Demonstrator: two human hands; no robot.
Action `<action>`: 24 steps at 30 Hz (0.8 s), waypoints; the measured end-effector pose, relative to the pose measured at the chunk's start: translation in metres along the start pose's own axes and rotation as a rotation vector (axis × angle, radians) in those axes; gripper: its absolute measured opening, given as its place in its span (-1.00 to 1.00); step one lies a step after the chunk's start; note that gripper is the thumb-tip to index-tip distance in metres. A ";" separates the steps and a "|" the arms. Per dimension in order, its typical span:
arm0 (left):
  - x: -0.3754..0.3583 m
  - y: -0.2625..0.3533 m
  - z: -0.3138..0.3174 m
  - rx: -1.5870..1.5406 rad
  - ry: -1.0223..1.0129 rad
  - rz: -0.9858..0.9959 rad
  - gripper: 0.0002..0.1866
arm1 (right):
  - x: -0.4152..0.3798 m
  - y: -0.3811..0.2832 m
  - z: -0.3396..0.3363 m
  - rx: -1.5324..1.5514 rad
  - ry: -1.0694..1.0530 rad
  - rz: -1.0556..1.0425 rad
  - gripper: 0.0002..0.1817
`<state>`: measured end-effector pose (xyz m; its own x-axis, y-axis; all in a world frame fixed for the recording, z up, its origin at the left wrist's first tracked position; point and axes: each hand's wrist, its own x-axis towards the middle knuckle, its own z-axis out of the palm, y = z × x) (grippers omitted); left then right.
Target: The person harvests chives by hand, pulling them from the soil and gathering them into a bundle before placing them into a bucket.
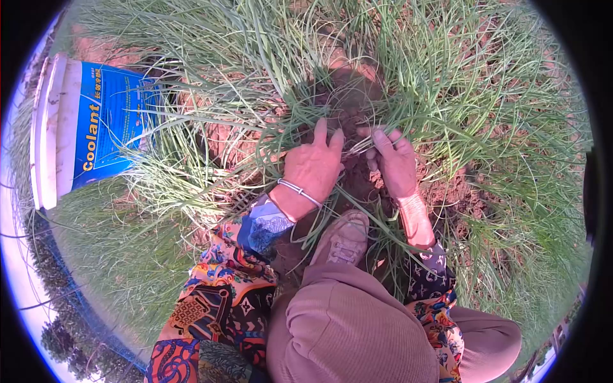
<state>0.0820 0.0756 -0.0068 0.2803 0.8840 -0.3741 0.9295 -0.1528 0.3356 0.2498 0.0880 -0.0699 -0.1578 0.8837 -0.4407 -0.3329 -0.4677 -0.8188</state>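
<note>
My left hand (311, 169), with a silver bangle at the wrist, is back-up over the soil, its index and middle fingers stretched out. Its other fingers are partly hidden beneath it. Beside it, my right hand (396, 165) has its thumb and fingers curled together around a few thin, pale plant stems (355, 148). Long, narrow green leaves, like those of chives or young onions, spread around both hands. Reddish-brown soil (348, 105) shows between the clumps just beyond my fingertips.
A white bucket with a blue "Coolant" label (112, 124) appears at the left among the leaves. Dense green plants (491, 121) stand on the right and ahead. My shoe (345, 239) rests on the soil below my hands, near my bent knee (351, 319).
</note>
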 end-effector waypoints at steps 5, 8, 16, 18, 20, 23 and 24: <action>-0.016 -0.009 0.023 0.010 -0.038 0.016 -0.56 | 0.017 -0.002 0.003 -0.267 0.027 -0.046 -0.86; -0.021 -0.006 0.026 -0.035 -0.005 0.009 -0.57 | 0.049 0.010 0.015 -0.735 0.063 -0.146 -0.77; -0.029 -0.003 0.022 -0.155 0.002 -0.083 -0.55 | 0.095 0.042 0.023 -1.268 0.055 -0.434 -0.80; -0.029 -0.004 0.023 -0.196 0.012 -0.102 -0.55 | 0.097 0.041 0.013 -0.750 0.128 -0.118 -0.82; -0.028 -0.007 0.025 -0.238 0.048 -0.120 -0.53 | 0.097 0.034 0.009 -0.473 0.151 0.024 -0.82; -0.023 -0.012 0.026 -0.282 0.138 -0.170 -0.49 | 0.095 0.026 0.006 -0.436 0.109 -0.010 -0.81; -0.020 -0.012 0.022 -0.305 0.117 -0.191 -0.45 | 0.094 0.026 0.008 -0.779 0.020 -0.034 -0.73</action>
<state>0.0702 0.0506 -0.0224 0.0635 0.9310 -0.3595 0.8436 0.1424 0.5178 0.2193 0.1592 -0.1295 -0.1398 0.9008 -0.4110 0.4132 -0.3242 -0.8510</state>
